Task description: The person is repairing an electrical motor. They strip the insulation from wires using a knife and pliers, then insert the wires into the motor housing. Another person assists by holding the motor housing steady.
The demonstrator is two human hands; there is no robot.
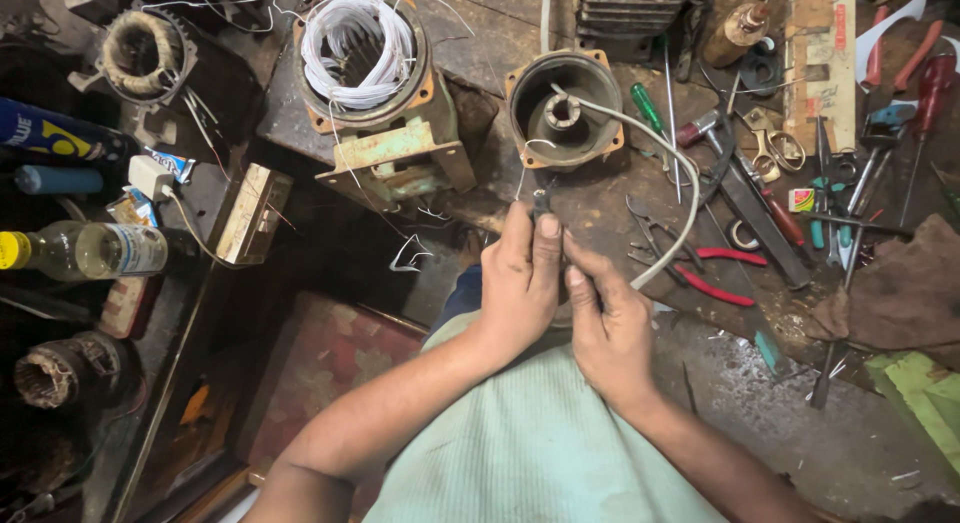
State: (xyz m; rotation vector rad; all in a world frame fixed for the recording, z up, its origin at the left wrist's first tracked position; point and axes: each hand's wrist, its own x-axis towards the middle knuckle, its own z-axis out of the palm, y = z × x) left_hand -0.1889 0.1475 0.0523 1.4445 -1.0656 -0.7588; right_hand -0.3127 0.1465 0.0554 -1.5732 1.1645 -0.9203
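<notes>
1. A cluttered table (pixel 600 198) keeps tools within reach.
2. A motor end housing (pixel 565 108) sits upright, feeding out a grey cable (pixel 690 208).
3. The right hand (pixel 607 328) grips that cable.
4. The left hand (pixel 520 278) pinches small pliers (pixel 543 198) at its tip.

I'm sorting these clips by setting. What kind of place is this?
Most likely a small electric motor repair workshop. A motor housing holds white wire coils, an end cover sits beside it, and pliers and screwdrivers litter the grimy bench. Both hands work a grey cable.
</notes>
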